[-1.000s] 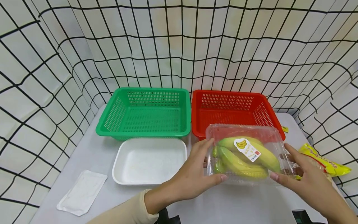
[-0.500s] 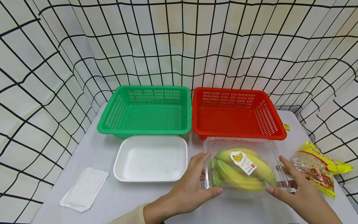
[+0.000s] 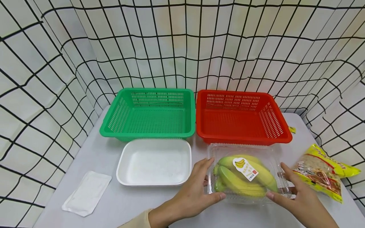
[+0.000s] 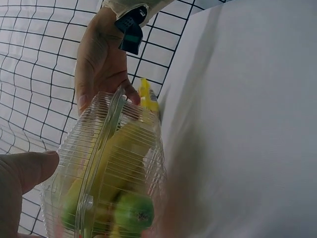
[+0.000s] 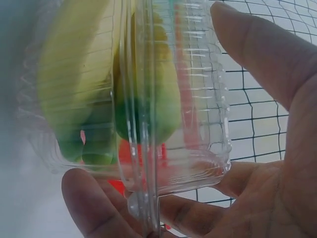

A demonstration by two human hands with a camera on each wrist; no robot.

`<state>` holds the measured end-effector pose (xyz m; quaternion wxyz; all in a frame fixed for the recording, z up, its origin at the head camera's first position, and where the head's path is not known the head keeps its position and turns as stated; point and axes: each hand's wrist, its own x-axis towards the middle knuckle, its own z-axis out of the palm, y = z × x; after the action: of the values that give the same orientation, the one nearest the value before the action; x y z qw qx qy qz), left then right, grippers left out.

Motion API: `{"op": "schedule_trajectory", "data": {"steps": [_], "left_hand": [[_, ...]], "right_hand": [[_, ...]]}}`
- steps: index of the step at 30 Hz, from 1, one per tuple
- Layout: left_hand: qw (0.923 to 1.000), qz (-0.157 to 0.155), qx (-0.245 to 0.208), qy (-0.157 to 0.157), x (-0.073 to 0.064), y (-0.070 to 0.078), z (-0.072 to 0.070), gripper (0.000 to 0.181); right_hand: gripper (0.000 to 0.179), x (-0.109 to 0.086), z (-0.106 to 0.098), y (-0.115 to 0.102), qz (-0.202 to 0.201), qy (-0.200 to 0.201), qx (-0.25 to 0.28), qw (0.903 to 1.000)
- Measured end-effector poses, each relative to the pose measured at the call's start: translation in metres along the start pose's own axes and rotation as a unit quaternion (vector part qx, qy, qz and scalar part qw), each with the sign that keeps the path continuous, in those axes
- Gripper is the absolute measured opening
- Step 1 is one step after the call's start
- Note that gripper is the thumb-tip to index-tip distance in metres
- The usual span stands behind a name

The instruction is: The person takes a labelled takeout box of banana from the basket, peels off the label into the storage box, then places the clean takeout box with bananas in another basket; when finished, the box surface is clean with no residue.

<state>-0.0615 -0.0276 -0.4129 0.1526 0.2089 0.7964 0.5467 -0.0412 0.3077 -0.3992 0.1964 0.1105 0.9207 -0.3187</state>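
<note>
A clear plastic clamshell box (image 3: 271, 155) holds green-yellow bananas (image 3: 242, 180), with a white sticker (image 3: 246, 168) on its lid. It lies lid up in front of the red basket, low over the white table. My left hand (image 3: 196, 193) grips its left end, thumb at the near corner. At the opposite end, my right hand (image 3: 296, 196) holds it between thumb and fingers. In the right wrist view, my right fingers (image 5: 190, 213) wrap the ridged end wall of the box, and the bananas' tips show through the plastic.
A green basket (image 3: 155, 122) and a red basket (image 3: 236, 122) stand at the back. A white tray (image 3: 154, 163) sits before the green one. A flat white packet (image 3: 86, 193) lies front left, a yellow snack bag (image 3: 325, 171) at right. Black netting (image 3: 185, 60) surrounds the table.
Both hands have brought the banana box down and toward me, slightly left, away from overlapping the red basket. The snack bag now shows more fully.
</note>
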Motion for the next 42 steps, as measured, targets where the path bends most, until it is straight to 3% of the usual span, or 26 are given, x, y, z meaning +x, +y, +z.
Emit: {"op": "schedule_trajectory", "data": {"steps": [18, 34, 42], "left_hand": [[0.9999, 0.004, 0.012, -0.004, 0.008, -0.020, 0.003, 0.096], [0.9996, 0.013, 0.023, 0.002, 0.009, -0.023, 0.003, 0.094], [0.9996, 0.002, 0.026, 0.000, 0.010, -0.026, 0.004, 0.095]], "right_hand": [[0.121, 0.007, 0.009, -0.002, 0.029, -0.018, 0.010, 0.9994], [0.121, 0.010, 0.012, -0.002, 0.033, -0.019, 0.014, 0.9992], [0.122, 0.012, 0.016, -0.002, 0.035, -0.013, 0.024, 0.9990]]}}
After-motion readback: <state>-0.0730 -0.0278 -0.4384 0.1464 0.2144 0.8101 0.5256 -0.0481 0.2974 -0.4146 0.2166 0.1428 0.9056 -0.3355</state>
